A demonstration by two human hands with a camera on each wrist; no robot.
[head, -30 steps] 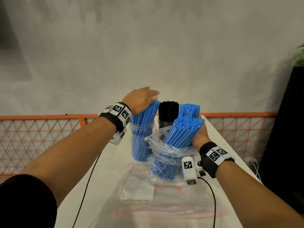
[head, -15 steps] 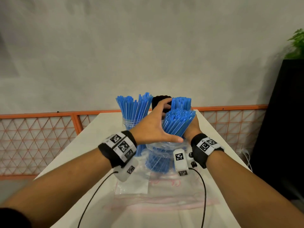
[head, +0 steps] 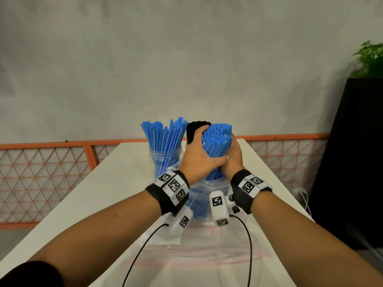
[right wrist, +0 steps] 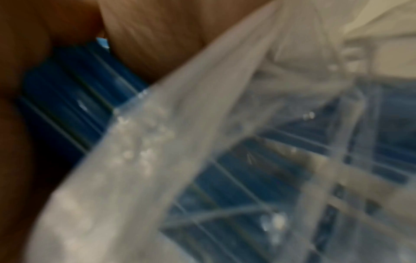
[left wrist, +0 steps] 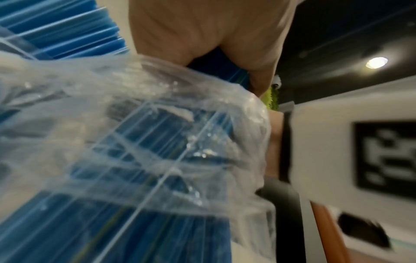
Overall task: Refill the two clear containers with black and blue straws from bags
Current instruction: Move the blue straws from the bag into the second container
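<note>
A thick bundle of blue straws (head: 216, 148) stands upright, its lower half still inside a clear plastic bag (head: 202, 191). My left hand (head: 200, 157) wraps round the bundle from the left, thumb across the front. My right hand (head: 234, 158) grips it from the right. A clear container (head: 165, 160) full of blue straws stands just left of my hands. Black straws (head: 193, 129) rise behind my left hand; their container is hidden. In the left wrist view the crumpled bag (left wrist: 139, 135) covers the blue straws (left wrist: 56, 28). The right wrist view is blurred, showing bag (right wrist: 171, 142) over straws (right wrist: 74, 99).
A white table (head: 103, 193) carries everything; flat empty zip bags (head: 199, 247) lie on it near me, under two wrist cables. An orange lattice fence (head: 45, 175) runs behind the table. A black cabinet (head: 356, 162) with a green plant (head: 371, 59) stands at the right.
My left hand left the top of the straws in the left container, swung right and closed round the bundle that my right hand holds. The bundle now stands more upright.
</note>
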